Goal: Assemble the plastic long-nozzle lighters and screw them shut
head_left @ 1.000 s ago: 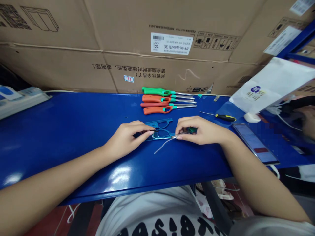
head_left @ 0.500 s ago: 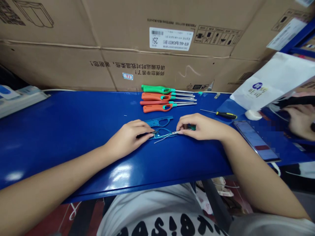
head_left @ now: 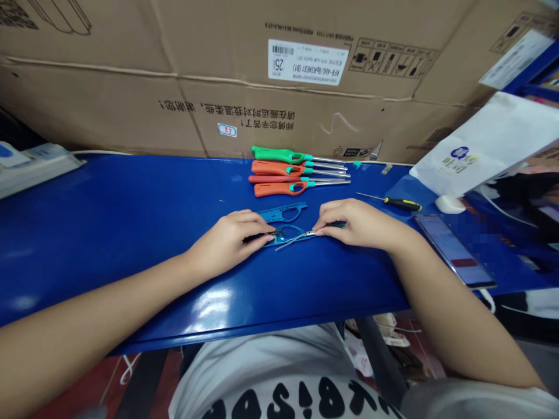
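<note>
Between my hands lie two blue lighter casing halves: the far half (head_left: 285, 213) sits flat, and the near half (head_left: 292, 229) is partly under my fingers. My left hand (head_left: 236, 237) pinches a small dark part at the near half's left side; most of that part is hidden by the fingers. With thumb and forefinger my right hand (head_left: 349, 224) grips a metal tube (head_left: 310, 233) at the casing's right end. From the tube a thin grey wire (head_left: 290, 242) runs down to the left. A bit of green shows inside my right palm.
Several assembled lighters (head_left: 279, 169), green and orange, lie in a stack behind the casings. A screwdriver (head_left: 402, 204), a phone (head_left: 454, 250) and a white paper bag (head_left: 484, 145) are on the right. A cardboard box (head_left: 131, 93) stands along the back; a power strip (head_left: 39, 169) is at left.
My right hand has turned the metal tube and brought it level with the near casing half. The wire now lies closer to the casing. My left hand keeps its pinch.
</note>
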Tool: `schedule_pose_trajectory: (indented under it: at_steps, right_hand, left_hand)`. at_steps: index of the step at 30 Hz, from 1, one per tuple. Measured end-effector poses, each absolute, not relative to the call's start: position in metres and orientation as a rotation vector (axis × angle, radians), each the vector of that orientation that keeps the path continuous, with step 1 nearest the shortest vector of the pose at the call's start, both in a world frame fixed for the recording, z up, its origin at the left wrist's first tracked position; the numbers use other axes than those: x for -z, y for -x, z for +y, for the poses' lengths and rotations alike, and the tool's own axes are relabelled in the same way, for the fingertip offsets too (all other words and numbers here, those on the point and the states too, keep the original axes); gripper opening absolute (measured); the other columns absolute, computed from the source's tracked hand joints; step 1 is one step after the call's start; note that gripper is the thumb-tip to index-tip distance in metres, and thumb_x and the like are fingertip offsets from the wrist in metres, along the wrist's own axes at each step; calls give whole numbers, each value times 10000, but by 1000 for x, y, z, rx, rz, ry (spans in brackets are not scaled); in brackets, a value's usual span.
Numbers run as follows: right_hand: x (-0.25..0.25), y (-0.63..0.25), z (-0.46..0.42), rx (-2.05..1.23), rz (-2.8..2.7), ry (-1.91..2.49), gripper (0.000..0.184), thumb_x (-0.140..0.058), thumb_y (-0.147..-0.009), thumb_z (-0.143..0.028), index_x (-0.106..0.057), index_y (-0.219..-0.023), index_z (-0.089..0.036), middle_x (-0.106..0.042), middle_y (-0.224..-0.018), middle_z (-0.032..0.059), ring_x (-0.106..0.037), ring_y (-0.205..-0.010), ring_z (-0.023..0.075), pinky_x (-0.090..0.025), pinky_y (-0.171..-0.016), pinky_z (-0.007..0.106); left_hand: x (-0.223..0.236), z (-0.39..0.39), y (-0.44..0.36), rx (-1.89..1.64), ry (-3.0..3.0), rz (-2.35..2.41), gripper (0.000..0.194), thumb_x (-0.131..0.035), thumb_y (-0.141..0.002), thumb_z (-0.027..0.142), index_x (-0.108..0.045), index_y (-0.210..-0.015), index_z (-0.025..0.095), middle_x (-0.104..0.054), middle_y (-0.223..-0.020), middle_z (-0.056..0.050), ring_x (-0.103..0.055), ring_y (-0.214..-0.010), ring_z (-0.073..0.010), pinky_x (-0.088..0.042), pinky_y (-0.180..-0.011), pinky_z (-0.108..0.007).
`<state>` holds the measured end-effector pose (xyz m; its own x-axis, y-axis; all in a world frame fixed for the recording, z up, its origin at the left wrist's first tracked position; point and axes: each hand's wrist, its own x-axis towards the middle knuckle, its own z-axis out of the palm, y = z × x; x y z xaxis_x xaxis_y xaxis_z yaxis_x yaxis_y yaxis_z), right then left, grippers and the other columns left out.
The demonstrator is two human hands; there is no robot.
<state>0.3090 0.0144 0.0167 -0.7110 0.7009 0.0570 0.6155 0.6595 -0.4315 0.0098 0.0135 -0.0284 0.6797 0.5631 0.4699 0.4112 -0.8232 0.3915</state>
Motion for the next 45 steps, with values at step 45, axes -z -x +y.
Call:
schedule_pose_trajectory:
  at_steps: [45]
  right_hand:
    - [1, -277, 8, -1064, -2401, 1104, 94, -660, -882, -219, -712, -922, -152, -642, -844, 21, -492, -660, 101, -401, -599, 228]
  left_hand:
    - [28, 10, -12, -806, -2761, 688, 189, -607, -992, 221, -753, -1085, 146, -746, -986, -72, -690, -893, -191, -539, -840, -329]
